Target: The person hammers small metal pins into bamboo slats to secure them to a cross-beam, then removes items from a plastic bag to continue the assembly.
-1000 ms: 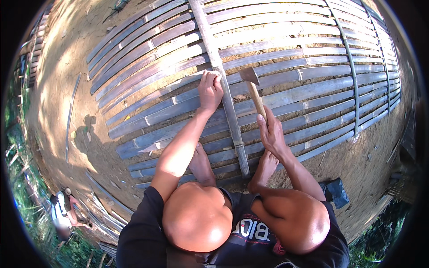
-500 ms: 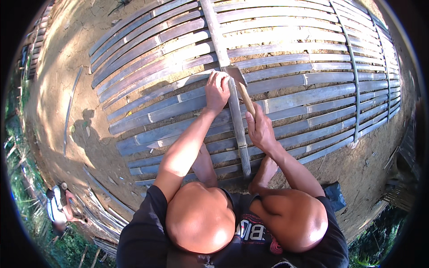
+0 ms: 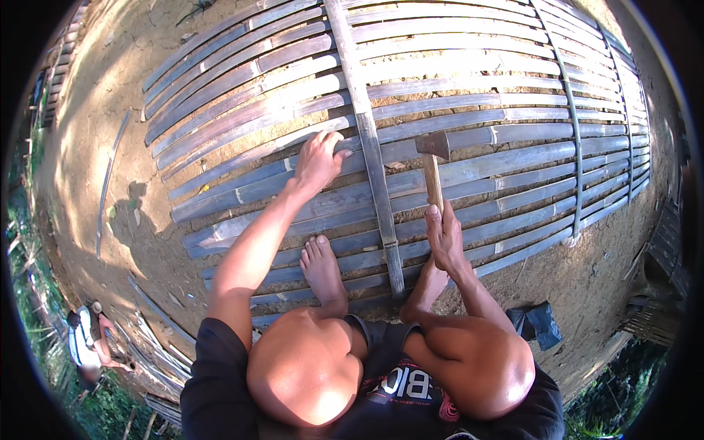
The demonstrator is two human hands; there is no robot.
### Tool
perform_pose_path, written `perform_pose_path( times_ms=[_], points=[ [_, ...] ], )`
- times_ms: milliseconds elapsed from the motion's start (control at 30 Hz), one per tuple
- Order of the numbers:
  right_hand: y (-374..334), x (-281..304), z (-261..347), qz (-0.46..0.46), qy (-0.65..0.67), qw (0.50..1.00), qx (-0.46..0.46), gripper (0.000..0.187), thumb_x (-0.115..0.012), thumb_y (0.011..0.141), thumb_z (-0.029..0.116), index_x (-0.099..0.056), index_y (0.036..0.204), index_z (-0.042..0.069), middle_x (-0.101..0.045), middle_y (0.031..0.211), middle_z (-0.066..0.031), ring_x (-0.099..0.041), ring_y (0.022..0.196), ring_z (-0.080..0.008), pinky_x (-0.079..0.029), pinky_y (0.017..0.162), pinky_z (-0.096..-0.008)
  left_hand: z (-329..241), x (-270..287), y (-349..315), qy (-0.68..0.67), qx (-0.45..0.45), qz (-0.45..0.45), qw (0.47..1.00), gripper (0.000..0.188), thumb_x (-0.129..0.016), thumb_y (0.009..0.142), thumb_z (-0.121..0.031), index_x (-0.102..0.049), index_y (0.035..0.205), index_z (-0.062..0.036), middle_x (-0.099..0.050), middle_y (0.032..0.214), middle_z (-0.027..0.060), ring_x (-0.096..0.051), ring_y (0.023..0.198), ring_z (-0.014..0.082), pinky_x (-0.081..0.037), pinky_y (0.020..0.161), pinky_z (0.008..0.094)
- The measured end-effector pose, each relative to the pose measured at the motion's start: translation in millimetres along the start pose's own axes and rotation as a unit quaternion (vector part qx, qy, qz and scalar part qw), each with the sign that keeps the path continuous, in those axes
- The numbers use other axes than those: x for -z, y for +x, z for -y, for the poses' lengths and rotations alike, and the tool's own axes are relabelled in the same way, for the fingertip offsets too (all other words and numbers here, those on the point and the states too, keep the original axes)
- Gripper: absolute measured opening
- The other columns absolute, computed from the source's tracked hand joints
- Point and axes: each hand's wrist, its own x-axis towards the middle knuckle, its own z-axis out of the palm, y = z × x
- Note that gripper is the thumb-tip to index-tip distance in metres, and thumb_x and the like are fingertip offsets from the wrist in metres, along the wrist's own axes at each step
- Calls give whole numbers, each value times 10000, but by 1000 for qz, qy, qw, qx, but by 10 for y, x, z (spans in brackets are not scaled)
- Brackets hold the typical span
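Note:
My right hand is closed around the wooden handle of a hatchet. Its dark, broad metal head is raised over the bamboo slats, right of a long bamboo crosspiece. My left hand is over the slats left of that crosspiece, apart from it. Its fingers are bent, and a gap shows between thumb and forefinger. Whether the fingertips touch a slat is unclear, and the palm is hidden. The slats run side by side under the crosspiece, with narrow gaps between them.
My bare feet are at the frame's near edge. Thinner crossbars cross the slats farther right. A dark plastic bag lies at right. Loose strips and another person are at lower left; a thin strip lies on the soil.
My left hand has moved left, off the crosspiece. My right hand has drawn the hatchet to the right, away from the crosspiece. My left foot now shows more fully.

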Motion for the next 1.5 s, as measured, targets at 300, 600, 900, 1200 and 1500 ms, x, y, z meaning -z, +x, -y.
perform_pose_path(
  times_ms=[300,600,900,1200,1500],
  points=[
    [-116,-143,-335,-15,25,999,-24,408,-472,1029,382,-571,1138,1,-608,764,-252,-599,686,-379,-459,616,-479,107,26,65,113,-123,0,986,397,-663,914,-197,-543,1246,-14,-602,1182,221,-617,1032,370,-515,894,448],
    [31,-146,-144,26,-9,1000,12,395,-454,1048,340,-517,1212,-14,-588,714,-238,-604,638,-387,-453,598,-479,150,-219,33,217,-152,-83,961,389,-625,928,-169,-554,1229,66,-588,1168,239,-566,1099,392,-457,968,477],
    [63,-223,-131,38,-9,999,33,368,-453,1055,324,-523,1170,-18,-565,689,-240,-602,626,-391,-454,594,-466,60,26,106,143,-113,22,983,392,-640,917,-158,-563,1218,81,-558,1265,270,-552,1178,392,-438,1034,468],
    [23,-215,-167,46,-15,999,15,368,-454,1055,332,-532,1137,-18,-556,675,-174,-562,593,-279,-444,565,-422,143,-20,60,197,-149,2,969,331,-621,927,-173,-609,1169,52,-618,1215,209,-570,1171,335,-427,1034,442],
    [66,-271,-71,13,11,998,66,390,-484,1027,372,-556,1195,27,-620,718,-261,-611,664,-492,-442,557,-545,183,-34,105,171,-154,-21,973,362,-601,938,-192,-584,1210,47,-614,1234,203,-571,1175,322,-430,1028,438]
  ],
)
